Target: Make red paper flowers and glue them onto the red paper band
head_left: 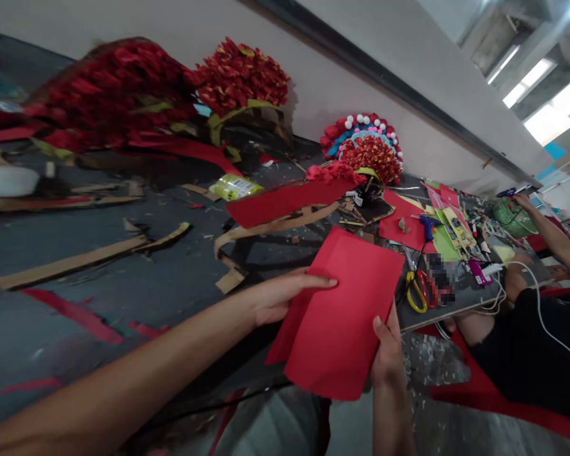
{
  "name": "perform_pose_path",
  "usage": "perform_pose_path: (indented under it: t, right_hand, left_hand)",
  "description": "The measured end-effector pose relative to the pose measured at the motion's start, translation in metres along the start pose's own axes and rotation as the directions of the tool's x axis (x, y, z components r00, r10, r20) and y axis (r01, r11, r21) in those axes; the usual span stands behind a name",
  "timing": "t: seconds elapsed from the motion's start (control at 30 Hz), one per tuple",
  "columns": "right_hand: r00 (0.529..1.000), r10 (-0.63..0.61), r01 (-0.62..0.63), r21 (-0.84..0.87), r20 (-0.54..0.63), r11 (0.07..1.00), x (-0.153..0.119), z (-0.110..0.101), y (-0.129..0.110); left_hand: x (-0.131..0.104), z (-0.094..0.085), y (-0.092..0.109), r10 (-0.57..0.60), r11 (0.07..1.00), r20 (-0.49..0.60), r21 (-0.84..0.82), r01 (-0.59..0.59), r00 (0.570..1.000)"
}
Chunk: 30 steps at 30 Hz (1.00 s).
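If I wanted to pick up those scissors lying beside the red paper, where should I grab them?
Probably by the scissors' yellow handle, coming from the table's near edge: its loop lies toward that edge, while the blades point away from it. The right hand is nearest, but holds the red paper.

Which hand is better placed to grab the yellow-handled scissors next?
Probably the right hand: it's nearer the yellow-handled scissors, though its grip must leave the red paper, which the left hand also holds.
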State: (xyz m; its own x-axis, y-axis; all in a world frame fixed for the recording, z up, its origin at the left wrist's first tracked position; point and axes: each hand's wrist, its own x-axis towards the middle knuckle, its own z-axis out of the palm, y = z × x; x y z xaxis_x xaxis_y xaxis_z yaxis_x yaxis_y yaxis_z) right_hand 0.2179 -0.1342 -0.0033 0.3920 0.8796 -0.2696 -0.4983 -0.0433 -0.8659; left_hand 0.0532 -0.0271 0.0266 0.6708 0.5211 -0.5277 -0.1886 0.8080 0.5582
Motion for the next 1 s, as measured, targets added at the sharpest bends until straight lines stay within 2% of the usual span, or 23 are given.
perform_pose_path:
  t: [0.1, 0.23, 0.37, 0.5, 0.63, 0.83, 1.0]
  right_hand:
    - [1.0, 0.02, -0.02, 0.001, 0.015, 1.0, -0.001, -0.001, 0.002]
    - [0.998, 0.021, -0.018, -0.052, 0.054, 0.998, -0.003, 0.002, 0.005]
    - [0.997, 0.01, -0.003, -0.089, 0.082, 0.996, -0.005, 0.007, 0.01]
    - [0.999, 0.024, -0.023, -0.06, 0.023, 0.998, -0.003, 0.01, 0.012]
    - [0.999, 0.008, -0.01, -0.054, -0.037, 0.998, 0.0, 0.013, 0.008]
    - [0.999, 0.005, -0.009, -0.07, -0.053, 0.997, 0.002, 0.014, 0.007]
    - [0.999, -0.028, 0.027, -0.088, -0.018, 0.996, 0.002, 0.014, 0.007]
  left_hand:
    - [-0.001, 0.003, -0.002, -0.012, 0.999, 0.005, 0.044, 0.011, 1.0]
    - [-0.003, 0.004, 0.0, 0.032, 0.996, -0.02, 0.083, -0.031, 0.999]
    - [-0.004, 0.003, 0.0, 0.017, 0.995, 0.016, 0.096, -0.019, 1.0]
    - [-0.003, 0.001, -0.002, 0.037, 0.989, 0.001, 0.141, -0.037, 0.999]
    - [0.001, 0.001, -0.004, 0.127, 0.975, -0.043, 0.186, -0.117, 0.991]
    - [0.002, 0.004, -0.004, 0.159, 0.957, -0.061, 0.255, -0.138, 0.985]
    - [0.002, 0.001, -0.004, 0.176, 0.949, -0.073, 0.278, -0.149, 0.982]
